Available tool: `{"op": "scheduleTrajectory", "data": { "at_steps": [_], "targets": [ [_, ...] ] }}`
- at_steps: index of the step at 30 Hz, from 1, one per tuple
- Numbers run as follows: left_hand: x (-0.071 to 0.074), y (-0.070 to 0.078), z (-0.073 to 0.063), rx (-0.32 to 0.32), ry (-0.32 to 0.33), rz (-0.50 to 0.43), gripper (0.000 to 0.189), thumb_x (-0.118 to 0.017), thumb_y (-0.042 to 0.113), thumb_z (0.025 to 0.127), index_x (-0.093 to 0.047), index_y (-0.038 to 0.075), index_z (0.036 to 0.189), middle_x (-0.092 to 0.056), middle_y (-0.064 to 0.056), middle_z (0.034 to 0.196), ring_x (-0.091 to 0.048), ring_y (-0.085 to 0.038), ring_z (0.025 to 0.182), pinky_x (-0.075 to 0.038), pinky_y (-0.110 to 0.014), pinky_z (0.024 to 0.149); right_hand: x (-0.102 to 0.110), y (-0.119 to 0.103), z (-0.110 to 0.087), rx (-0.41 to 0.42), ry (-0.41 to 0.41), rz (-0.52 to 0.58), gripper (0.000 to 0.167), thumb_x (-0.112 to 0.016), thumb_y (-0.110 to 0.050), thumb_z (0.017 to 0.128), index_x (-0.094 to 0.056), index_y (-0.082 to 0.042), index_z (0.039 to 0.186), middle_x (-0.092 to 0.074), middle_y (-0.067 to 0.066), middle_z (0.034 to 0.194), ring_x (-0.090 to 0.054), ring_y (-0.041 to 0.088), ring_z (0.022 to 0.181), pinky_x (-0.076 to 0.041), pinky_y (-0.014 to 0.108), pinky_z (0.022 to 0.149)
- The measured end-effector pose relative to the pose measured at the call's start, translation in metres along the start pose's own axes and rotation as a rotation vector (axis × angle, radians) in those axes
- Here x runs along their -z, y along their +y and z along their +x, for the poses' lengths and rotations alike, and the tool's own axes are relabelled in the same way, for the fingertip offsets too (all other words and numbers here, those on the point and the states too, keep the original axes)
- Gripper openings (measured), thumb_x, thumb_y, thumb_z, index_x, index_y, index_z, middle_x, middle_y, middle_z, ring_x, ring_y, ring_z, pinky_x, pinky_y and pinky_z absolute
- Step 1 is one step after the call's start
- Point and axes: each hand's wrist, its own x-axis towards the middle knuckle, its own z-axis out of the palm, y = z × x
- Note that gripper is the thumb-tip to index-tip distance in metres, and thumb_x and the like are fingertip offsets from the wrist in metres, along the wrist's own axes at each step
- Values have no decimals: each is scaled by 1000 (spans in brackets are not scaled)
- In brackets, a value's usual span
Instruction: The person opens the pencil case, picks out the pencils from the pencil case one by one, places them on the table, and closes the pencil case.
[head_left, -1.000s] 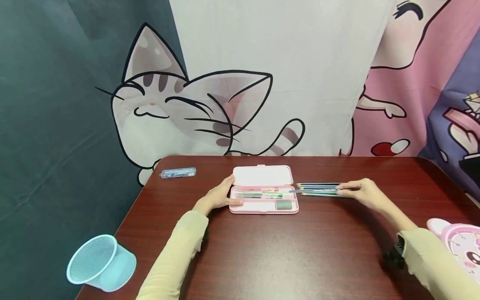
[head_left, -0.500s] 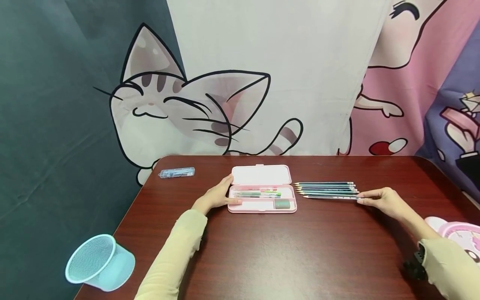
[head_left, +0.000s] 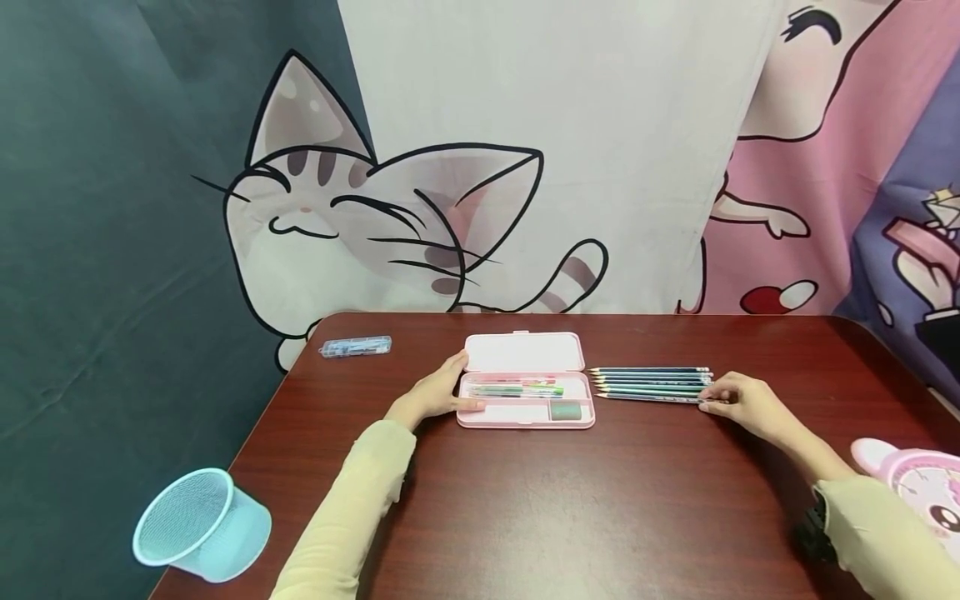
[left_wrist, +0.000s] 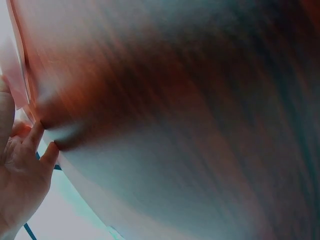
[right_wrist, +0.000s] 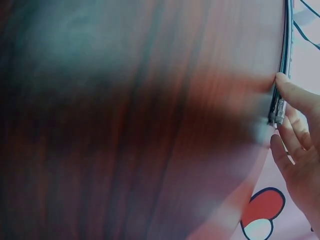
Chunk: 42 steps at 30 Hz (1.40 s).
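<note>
An open pink pencil case [head_left: 525, 423] lies on the table, its lid folded back. Inside are several slim pens or pencils [head_left: 517, 390] and a grey-green block [head_left: 566, 410]. My left hand [head_left: 433, 395] holds the case at its left end, thumb over the front compartment; in the left wrist view two fingertips touch the tabletop. Right of the case, several pencils [head_left: 652, 382] lie side by side, points to the left. My right hand [head_left: 742, 403] pinches the blunt end of the nearest pencil [head_left: 645, 399]. From the right wrist, the row appears edge-on beside the thumb.
A clear blue case [head_left: 356, 347] lies at the back left. The light-blue mesh basket [head_left: 240, 533] stands at the left front edge. A pink animal-faced clock [head_left: 918, 479] is at the right, beside the right forearm. Behind the table [head_left: 570, 517] hangs a cartoon-printed cloth.
My right hand has carried a pencil rightward and down to the front of the row, then slid it slightly left against the others. The left hand has stayed on the case.
</note>
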Motion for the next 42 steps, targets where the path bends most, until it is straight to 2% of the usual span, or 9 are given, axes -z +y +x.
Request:
{"op": "scheduleTrajectory", "data": {
  "at_steps": [6,11,17,24,29,33,36,40,42],
  "targets": [
    [0,1,0,-10,-3,2,101,-67,55,74,-14,10,148,-10,-2,155,-16,-20,141,-25,-45,110,-5,-5,6,-20,9,-12,15,-79,-7,64,-68,-10,74,-56,-2,68,-42,-2,63,-34,18,55],
    [-1,0,1,-21,11,20,100,-67,54,74,-15,9,147,-11,-2,155,-18,-19,141,-27,-44,109,-16,-21,22,-76,-20,56,15,-78,-10,69,-69,-7,80,-62,3,73,-49,1,66,-40,18,60],
    [-3,0,1,-44,28,35,100,-68,52,75,-16,6,147,-12,-4,155,-19,-19,141,-28,-42,108,-39,-54,55,-140,-153,177,23,-73,-17,77,-68,0,93,-69,10,82,-60,7,73,-46,21,65],
    [-3,-3,0,-84,25,18,100,-67,52,76,-14,6,147,-12,-6,155,-17,-19,141,-25,-40,111,-67,-87,87,-251,-280,330,40,-68,-18,81,-61,9,111,-67,23,100,-66,25,87,-53,30,72],
    [1,-12,0,-132,52,-135,85,-61,37,86,-13,3,146,-13,-11,154,-15,-24,141,-20,-42,113,-75,-100,104,-415,-351,425,46,-63,-14,85,-52,14,119,-63,28,107,-67,18,83,-54,31,74],
    [5,-17,2,-143,104,-308,64,-53,18,93,-20,-6,142,-31,-20,145,-35,-31,132,-28,-43,108,-76,-106,110,-511,-390,503,44,-60,-9,87,-48,18,120,-62,30,106,-65,8,75,-54,29,73],
    [6,-15,7,-63,117,-456,54,-52,8,92,-29,-8,139,-48,-23,133,-52,-29,119,-41,-39,99,-76,-106,111,-541,-396,534,43,-60,-7,87,-49,18,119,-63,29,105,-64,5,73,-54,27,72],
    [3,-10,15,94,157,-618,45,-54,5,90,-43,-5,133,-58,-21,121,-58,-23,109,-49,-31,89,-77,-109,110,-572,-394,572,43,-60,-11,87,-51,16,120,-60,29,112,-62,3,77,-53,24,75],
    [1,-8,17,140,173,-659,42,-55,6,90,-48,-4,130,-59,-22,120,-60,-20,106,-50,-30,88,-77,-111,109,-601,-397,598,45,-58,-13,89,-49,15,122,-56,30,118,-63,5,82,-52,25,79]
  ]
}}
